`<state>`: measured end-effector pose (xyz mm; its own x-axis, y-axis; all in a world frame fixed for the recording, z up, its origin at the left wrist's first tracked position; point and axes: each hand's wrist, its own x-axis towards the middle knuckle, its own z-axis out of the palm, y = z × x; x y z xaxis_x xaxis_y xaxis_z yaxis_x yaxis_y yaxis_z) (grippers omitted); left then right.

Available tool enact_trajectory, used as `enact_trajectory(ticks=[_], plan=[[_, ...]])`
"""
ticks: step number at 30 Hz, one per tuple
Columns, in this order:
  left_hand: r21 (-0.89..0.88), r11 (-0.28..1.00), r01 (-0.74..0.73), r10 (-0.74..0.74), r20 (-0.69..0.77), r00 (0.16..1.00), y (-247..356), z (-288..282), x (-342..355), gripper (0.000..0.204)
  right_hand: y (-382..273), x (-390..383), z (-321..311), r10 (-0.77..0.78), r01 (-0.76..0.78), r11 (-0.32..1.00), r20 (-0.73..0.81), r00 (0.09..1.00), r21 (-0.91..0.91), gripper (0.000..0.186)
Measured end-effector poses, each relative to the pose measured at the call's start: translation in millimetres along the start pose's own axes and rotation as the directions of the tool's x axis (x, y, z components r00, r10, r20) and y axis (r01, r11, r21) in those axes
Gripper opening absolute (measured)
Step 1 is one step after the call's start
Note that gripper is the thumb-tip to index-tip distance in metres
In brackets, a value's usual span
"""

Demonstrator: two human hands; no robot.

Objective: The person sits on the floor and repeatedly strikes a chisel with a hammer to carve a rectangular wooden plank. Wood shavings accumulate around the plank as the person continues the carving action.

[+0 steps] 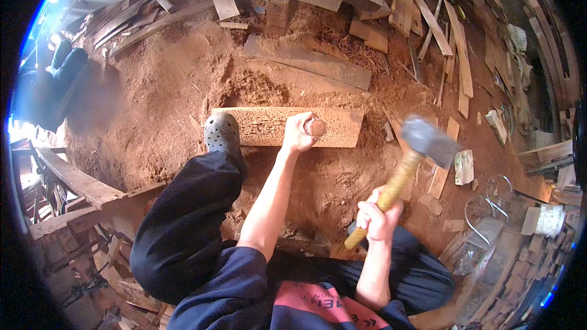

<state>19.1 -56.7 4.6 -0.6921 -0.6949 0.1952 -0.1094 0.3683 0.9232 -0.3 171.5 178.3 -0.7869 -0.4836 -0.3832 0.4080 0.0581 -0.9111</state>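
A wooden board [266, 127] lies across the ground in front of me, its surface covered with small dark gouge marks, more thickly on the left and middle. My left hand [298, 132] is closed around an upright chisel [316, 127] over the board's right half; only the round wooden butt shows, and the blade is hidden. My right hand [380, 215] grips a hammer [400, 180] by its yellow wrapped handle. The blurred metal head [428, 139] is raised to the right of the board, apart from the chisel. My shoe [222, 133] presses on the board's left end.
Reddish wood dust covers the ground. A flat plank [306, 61] lies beyond the board, with curled shavings [351, 49] near it. Loose timber pieces line the back and right. A wire-frame fan [489, 205] stands at the right, and a blurred dark shape [58, 85] is at the left.
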Motion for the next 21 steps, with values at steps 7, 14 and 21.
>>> enact_trajectory(ticks=[7,14,21], plan=[[-0.082,0.994,0.069,-0.067,0.024,0.997,10,-1,10,0.023,50,26,21,-0.095,0.049,0.636,-0.015,0.995,-0.77,0.012],[-0.073,0.997,-0.032,0.028,-0.055,0.998,-6,-7,0,0.013,25,11,23,-0.062,0.072,0.81,0.036,0.997,-0.583,0.015],[-0.088,0.996,-0.01,0.001,-0.093,0.996,-16,-13,9,0.016,34,31,17,0.119,-0.039,0.577,0.037,0.992,-0.816,0.014]])
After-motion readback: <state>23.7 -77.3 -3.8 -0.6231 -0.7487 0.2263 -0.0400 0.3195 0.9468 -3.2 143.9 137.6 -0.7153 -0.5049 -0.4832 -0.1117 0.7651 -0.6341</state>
